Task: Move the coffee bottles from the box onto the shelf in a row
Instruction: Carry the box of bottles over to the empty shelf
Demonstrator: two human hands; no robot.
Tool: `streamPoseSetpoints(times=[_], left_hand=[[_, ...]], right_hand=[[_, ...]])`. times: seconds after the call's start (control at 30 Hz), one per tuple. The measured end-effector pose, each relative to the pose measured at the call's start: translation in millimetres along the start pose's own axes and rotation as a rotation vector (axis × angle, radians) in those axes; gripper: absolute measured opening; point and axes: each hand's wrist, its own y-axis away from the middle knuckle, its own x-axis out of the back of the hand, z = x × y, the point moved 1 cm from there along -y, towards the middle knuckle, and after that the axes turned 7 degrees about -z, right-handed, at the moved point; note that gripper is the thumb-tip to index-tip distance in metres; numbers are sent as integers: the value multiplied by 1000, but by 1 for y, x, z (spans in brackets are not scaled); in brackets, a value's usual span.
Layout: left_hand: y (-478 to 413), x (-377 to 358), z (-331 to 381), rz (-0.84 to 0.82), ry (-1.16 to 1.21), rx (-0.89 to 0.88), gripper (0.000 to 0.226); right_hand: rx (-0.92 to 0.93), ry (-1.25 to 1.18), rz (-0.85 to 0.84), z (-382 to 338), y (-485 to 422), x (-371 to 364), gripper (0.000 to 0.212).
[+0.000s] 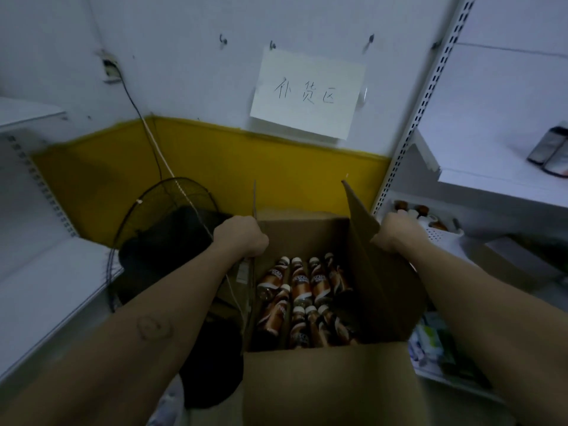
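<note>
An open cardboard box (325, 382) sits low in the middle of the view. Inside it lie several brown coffee bottles (301, 287) with white caps, packed side by side. My left hand (242, 236) is closed on the box's left flap, which stands up edge-on. My right hand (398, 233) grips the right flap (362, 229), which rises tall beside the bottles and hides part of them. A white shelf (504, 179) stands at the right, another white shelf (46, 290) at the left.
A black fan with a wire guard (172, 229) stands left of the box, its cord running up the wall. A paper sign (307, 93) hangs on the wall. Dark bottles (550, 149) lie on the right shelf; a white basket of bottles (430, 222) sits below.
</note>
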Motion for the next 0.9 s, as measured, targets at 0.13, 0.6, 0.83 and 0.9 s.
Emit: streamPoseSetpoints(times=[0.13, 0.6, 0.83, 0.9], left_hand=[[55, -20, -25, 28, 3, -10, 24], [229, -127, -78, -221, 126, 197, 21], [335, -182, -112, -258, 314, 439, 25], [372, -192, -126, -268, 370, 526, 28]], right_hand=[[-25, 2, -4, 3, 60, -21, 16], [139, 103, -228, 13, 180, -99, 14], [315, 209, -336, 4, 238, -146, 9], [400, 247, -333, -17, 255, -156, 13]])
